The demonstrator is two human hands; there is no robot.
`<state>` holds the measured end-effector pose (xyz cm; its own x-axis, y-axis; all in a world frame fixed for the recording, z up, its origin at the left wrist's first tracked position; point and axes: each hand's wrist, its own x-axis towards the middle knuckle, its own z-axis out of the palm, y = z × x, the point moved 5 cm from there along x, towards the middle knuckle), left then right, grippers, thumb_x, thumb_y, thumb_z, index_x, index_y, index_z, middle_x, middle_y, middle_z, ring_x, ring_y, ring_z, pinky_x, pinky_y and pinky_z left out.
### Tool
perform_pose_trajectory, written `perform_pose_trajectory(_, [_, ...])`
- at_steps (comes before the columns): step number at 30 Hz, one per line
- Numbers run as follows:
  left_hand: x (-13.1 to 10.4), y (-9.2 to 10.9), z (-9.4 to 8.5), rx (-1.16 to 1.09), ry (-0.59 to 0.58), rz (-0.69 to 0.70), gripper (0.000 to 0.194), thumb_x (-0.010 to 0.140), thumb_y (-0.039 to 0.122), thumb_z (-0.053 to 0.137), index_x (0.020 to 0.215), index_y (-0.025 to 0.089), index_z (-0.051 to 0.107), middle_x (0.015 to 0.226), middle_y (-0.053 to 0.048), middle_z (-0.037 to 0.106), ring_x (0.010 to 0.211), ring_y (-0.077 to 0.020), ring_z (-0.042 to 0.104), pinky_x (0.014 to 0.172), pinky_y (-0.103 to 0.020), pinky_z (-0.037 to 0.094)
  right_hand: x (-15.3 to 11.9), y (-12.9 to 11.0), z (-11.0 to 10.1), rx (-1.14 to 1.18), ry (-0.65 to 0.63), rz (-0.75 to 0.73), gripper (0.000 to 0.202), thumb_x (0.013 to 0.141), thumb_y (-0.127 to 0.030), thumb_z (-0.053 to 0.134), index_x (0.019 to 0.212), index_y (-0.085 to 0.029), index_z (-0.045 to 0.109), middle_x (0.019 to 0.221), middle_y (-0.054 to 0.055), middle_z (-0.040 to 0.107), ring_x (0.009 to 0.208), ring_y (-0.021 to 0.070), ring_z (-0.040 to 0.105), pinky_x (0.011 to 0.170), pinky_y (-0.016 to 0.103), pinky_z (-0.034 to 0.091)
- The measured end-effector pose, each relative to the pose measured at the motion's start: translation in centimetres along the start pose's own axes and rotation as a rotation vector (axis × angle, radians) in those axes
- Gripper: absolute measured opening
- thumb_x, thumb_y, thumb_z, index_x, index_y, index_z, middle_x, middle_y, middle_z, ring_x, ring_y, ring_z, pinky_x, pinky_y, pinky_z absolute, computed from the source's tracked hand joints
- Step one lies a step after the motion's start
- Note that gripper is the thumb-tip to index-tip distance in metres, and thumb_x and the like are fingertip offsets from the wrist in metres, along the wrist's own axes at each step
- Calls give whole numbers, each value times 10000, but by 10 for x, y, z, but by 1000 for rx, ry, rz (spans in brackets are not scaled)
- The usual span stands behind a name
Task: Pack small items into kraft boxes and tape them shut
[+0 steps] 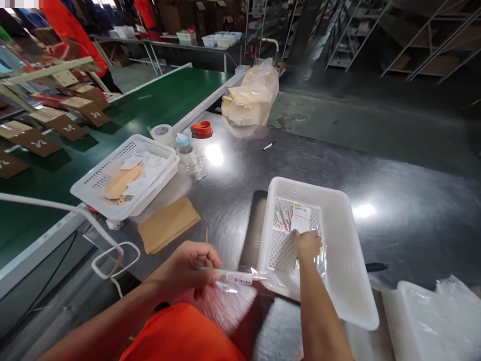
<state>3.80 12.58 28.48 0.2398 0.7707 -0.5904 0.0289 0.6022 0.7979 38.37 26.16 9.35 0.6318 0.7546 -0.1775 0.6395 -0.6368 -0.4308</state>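
My left hand is closed on a slim, pen-like stick in a clear wrapper with a white barcode label, held over the near table edge. Its labelled end points right, toward a white plastic basket. Inside that basket is my right hand, fingers curled down among clear-wrapped items; what they grip is hidden. A white card packet lies just beyond my right thumb. Beside it, slim wrapped sticks rest on the basket's left side.
A perforated tray holds paper scraps. Nearby are brown paper, tape, a teal-topped bottle and an orange lid. Cartons stand beside a green conveyor. Plastic bags fill the near right.
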Motion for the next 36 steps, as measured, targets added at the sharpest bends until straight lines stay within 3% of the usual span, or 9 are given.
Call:
perform_pose_trajectory(6, [8,4,1,-1,-23,15,295,627,371,770,701,134,611,521,3,607,381,-112,554,363,-194,421,8,-1,7,-56,-40,72,645,744,-384,641,1250,-22,474,1209,302,535,1141,422,516,897,509,448])
perform_pose_trajectory(13, [11,2,1,-30,-5,19,312,613,383,792,689,138,616,501,11,600,367,-106,540,355,-189,405,22,-6,7,-33,-82,192,715,568,-297,764,1201,-64,526,1278,316,471,1199,432,474,904,491,461])
perform_pose_trajectory(18, [9,2,0,-8,2,24,297,624,374,780,686,138,612,513,11,600,379,-107,548,358,-188,409,17,-6,3,53,-65,200,846,500,-234,770,1265,-70,448,1305,309,453,1228,437,436,938,510,430])
perform_pose_trajectory(22, [7,3,0,17,-11,31,273,640,354,760,699,134,610,530,6,602,391,-111,555,367,-192,412,13,-1,1,220,-66,205,744,539,-190,692,1232,-109,436,1135,212,597,1068,354,574,899,449,464])
perform_pose_trajectory(26, [6,-2,0,35,-37,19,252,649,336,740,719,134,608,548,12,604,394,-109,556,379,-199,427,6,1,-3,477,-92,243,537,604,-250,620,1110,-128,483,866,88,640,828,258,637,727,367,522])
perform_pose_trajectory(30, [4,-9,-4,31,-35,9,258,632,320,748,732,140,593,556,25,606,390,-99,548,371,-184,407,-24,1,-17,746,-158,233,405,627,-337,607,984,-165,520,625,-40,541,609,168,604,582,287,512])
perform_pose_trajectory(36, [-4,-15,-7,33,-28,25,298,615,342,771,724,150,570,542,23,619,385,-101,551,359,-174,400,-119,1,-62,1315,-215,112,568,555,-370,783,1034,-241,505,697,-78,571,545,83,552,526,209,468])
